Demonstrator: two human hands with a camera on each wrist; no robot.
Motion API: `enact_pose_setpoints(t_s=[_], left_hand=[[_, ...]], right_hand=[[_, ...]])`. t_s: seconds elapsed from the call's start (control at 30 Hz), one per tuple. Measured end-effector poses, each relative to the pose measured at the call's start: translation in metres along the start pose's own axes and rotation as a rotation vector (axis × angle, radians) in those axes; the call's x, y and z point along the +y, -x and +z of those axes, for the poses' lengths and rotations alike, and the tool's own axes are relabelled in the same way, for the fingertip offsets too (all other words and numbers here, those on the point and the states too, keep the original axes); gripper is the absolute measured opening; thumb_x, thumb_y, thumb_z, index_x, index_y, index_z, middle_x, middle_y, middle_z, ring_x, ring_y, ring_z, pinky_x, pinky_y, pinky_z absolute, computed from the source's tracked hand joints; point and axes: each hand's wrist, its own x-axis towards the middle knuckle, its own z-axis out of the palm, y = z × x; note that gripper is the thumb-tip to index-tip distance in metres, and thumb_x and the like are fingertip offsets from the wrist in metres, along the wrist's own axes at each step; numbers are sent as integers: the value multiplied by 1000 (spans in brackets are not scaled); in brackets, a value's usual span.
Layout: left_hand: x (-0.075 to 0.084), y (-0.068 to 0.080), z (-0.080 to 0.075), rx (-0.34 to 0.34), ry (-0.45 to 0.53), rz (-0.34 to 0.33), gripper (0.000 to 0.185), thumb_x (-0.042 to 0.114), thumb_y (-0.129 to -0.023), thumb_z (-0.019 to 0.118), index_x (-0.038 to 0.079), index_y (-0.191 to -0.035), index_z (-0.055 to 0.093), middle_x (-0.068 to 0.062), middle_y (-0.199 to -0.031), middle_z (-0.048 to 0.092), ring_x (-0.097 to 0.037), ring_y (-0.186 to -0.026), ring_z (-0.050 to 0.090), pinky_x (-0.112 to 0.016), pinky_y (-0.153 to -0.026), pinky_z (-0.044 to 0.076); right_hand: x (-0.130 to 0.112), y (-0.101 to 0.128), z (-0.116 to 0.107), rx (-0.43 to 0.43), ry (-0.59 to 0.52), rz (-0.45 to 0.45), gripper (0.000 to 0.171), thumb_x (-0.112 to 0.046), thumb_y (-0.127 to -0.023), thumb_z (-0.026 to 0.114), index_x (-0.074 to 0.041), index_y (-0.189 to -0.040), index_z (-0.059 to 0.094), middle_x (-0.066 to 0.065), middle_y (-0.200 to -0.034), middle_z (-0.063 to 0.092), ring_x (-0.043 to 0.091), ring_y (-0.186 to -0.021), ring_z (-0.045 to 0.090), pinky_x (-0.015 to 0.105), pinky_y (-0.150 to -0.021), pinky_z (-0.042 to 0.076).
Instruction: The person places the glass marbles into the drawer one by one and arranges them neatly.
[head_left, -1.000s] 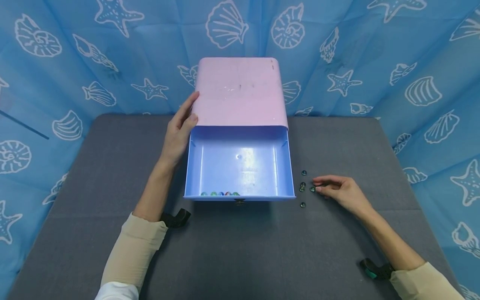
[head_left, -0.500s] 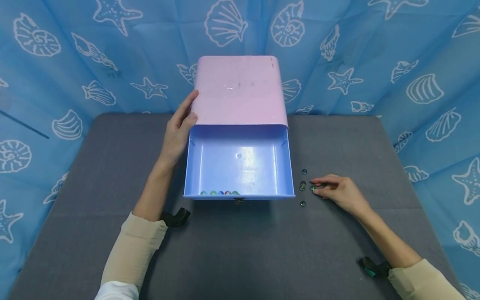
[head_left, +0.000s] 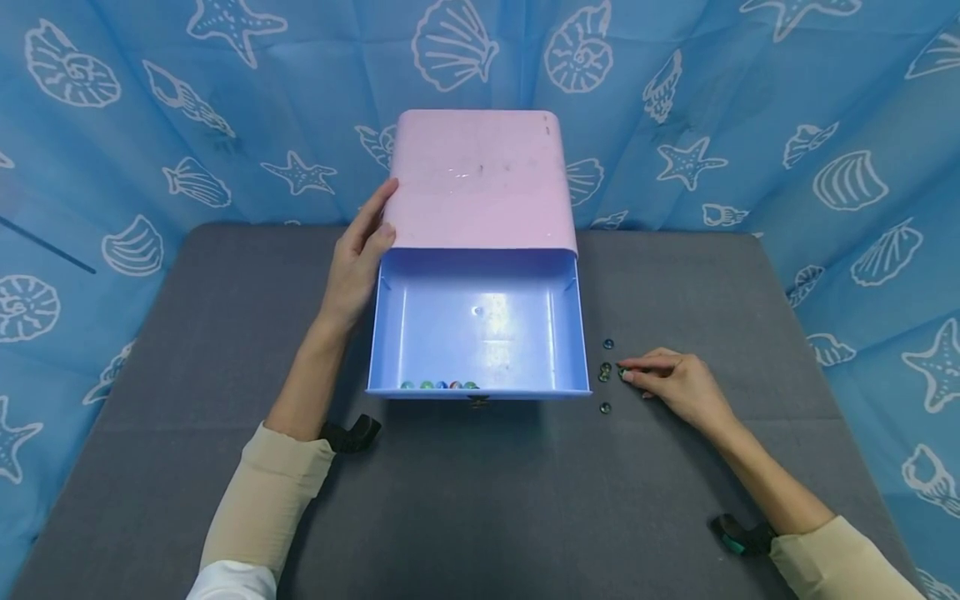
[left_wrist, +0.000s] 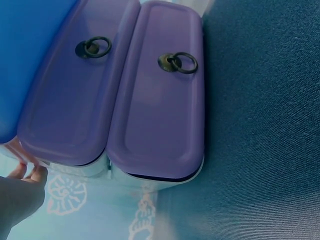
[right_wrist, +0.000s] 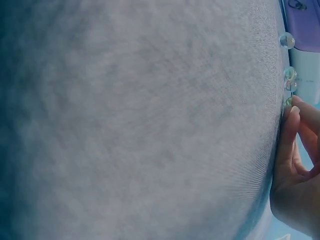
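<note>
The box is pale pink on top, with a few dark specks; its pulled-out drawer is light blue; the two shut drawers are plain purple, with dark bronze rings; the row of marbles mixes green, blue and a touch of red; the loose marbles are clear with a greenish tint; the pinched marble is green; the desk is plain dark grey; the curtain is blue, patterned with white shells and starfish; both sleeves are beige.

Head view forward and down, wrist views close-up
</note>
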Motion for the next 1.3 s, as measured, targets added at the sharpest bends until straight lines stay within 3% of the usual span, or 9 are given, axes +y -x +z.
enact_pose_setpoints(t_s=[0.33, 0.47, 0.97, 1.3], left_hand=[[-1, 1, -2, 8, -5, -2, 55, 20, -99, 48, 11, -153, 40, -6, -158, 36, -22, -144, 33, -40, -118, 25], [-2, 0, -1, 6, -2, -5, 55, 20, -99, 48, 11, -153, 40, -5, -158, 35, -21, -144, 33, -40, -118, 25], [-2, 0, 0, 6, 0, 3, 55, 19, -100, 47, 10, -153, 40, -5, -158, 35, -21, -144, 33, -39, -118, 25], [-1, 0, -1, 2, -2, 3, 55, 22, -99, 48, 14, -153, 40, -3, -158, 35, -22, -144, 34, -41, -118, 26]], right_hand=[[-1, 0, -1, -50, -170, 57, 29, -20, -95, 68, -2, -118, 72, 19, -111, 70, 11, -80, 68, 27, -67, 57], [-2, 1, -2, -45, -215, 78, 31, -20, -96, 67, 0, -119, 71, 21, -110, 71, 11, -81, 69, 28, -67, 57], [-14, -3, -6, -38, -278, 9, 29, -12, -99, 60, 6, -122, 67, 23, -107, 70, 12, -87, 71, 28, -74, 58], [-34, -11, -10, -5, -261, -5, 34, -18, -100, 60, 6, -123, 66, 27, -114, 67, 17, -90, 71, 32, -77, 58]])
